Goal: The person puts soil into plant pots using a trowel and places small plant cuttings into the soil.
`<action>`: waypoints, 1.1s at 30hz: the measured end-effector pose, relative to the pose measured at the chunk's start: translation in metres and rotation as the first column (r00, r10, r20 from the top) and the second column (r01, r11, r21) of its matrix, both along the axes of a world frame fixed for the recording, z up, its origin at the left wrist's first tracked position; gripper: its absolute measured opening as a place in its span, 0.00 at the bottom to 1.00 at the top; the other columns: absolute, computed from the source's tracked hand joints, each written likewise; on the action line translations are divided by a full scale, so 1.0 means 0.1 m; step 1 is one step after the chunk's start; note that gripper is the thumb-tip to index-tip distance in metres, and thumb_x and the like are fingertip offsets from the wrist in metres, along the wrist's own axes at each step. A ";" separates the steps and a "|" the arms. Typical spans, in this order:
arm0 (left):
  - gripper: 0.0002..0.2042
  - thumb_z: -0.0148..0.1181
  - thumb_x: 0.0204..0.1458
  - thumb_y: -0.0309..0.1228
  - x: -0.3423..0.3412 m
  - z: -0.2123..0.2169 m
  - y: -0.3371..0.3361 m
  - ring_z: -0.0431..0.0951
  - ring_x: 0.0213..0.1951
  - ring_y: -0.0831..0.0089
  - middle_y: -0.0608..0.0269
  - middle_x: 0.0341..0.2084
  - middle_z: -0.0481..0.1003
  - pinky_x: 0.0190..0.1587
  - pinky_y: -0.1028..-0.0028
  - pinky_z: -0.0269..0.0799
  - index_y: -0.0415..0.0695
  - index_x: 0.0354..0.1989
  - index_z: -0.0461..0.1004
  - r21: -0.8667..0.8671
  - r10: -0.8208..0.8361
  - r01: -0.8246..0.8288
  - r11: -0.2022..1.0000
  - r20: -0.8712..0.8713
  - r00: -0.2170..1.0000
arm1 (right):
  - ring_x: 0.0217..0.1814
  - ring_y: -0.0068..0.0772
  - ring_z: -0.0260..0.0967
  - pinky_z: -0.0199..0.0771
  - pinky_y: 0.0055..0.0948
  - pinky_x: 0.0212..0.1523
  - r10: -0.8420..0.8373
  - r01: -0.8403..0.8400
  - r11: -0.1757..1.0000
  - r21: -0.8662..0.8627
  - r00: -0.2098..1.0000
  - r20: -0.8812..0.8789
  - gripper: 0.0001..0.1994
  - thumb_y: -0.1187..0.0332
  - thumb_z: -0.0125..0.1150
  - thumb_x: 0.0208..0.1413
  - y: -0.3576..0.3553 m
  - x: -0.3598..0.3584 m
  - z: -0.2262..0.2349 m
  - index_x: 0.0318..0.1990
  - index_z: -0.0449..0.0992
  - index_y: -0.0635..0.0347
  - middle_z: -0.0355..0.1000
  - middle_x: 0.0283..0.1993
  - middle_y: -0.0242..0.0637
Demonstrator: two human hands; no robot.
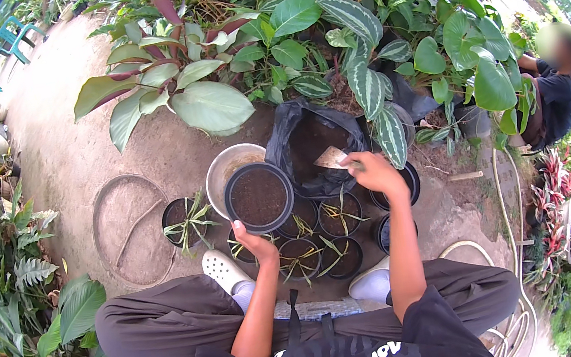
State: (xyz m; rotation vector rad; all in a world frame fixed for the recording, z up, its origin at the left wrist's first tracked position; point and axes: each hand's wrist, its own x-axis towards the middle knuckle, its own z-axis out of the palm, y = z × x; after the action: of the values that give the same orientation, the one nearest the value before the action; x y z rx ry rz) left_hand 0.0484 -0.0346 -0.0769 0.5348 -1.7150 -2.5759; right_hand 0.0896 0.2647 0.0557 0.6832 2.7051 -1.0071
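My left hand (257, 244) grips the near rim of a round black plant pot (259, 195) filled with dark soil, held over the edge of a pale basin (218, 164). In my right hand (377, 174) is a small trowel (331, 158), its flat, soil-smeared blade pointing left over an opened black plastic bag (279, 135). Dark soil shows inside that bag. Between my feet stand several small black pots with thin, spiky seedlings (300, 258). One more potted seedling (189, 222) is left of the basin.
Large leafy plants (214, 108) crowd the far side, some leaves hanging over the bag. A pale hose (504, 199) runs along the right. Another person (554, 93) sits at the far right. A green chair (16, 37) stands far left.
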 end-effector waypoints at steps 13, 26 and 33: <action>0.27 0.39 0.68 0.47 0.03 0.20 0.10 0.73 0.55 0.64 0.53 0.54 0.73 0.61 0.65 0.65 0.34 0.62 0.66 0.064 0.033 -0.031 0.997 -0.035 0.999 | 0.58 0.63 0.73 0.74 0.47 0.56 -0.087 0.075 0.995 -0.062 0.970 -0.227 0.19 0.76 0.59 0.59 -0.12 -0.89 -1.96 0.58 0.75 0.52 0.77 0.51 0.58; 0.27 0.40 0.67 0.46 0.03 0.22 0.05 0.73 0.55 0.65 0.53 0.55 0.73 0.61 0.66 0.64 0.35 0.62 0.66 0.053 0.065 -0.066 0.996 0.005 0.998 | 0.57 0.58 0.74 0.73 0.49 0.55 -0.045 0.044 0.989 0.140 0.999 0.004 0.23 0.78 0.62 0.50 -0.20 -1.21 -1.84 0.55 0.75 0.48 0.78 0.50 0.51; 0.31 0.44 0.66 0.55 0.02 0.05 0.07 0.70 0.60 0.64 0.55 0.60 0.70 0.66 0.64 0.60 0.38 0.62 0.65 0.058 0.009 -0.008 0.998 -0.021 1.000 | 0.55 0.51 0.78 0.74 0.37 0.55 -0.183 0.134 0.977 -0.168 0.929 -0.321 0.20 0.78 0.63 0.51 -0.11 -1.06 -2.34 0.52 0.78 0.49 0.81 0.47 0.48</action>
State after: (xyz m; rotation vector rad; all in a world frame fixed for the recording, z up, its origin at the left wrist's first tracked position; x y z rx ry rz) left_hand 0.0502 -0.0277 -0.0720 0.5125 -1.6321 -2.6232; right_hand -0.0160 0.2532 -0.1786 0.7769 2.8536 -1.4659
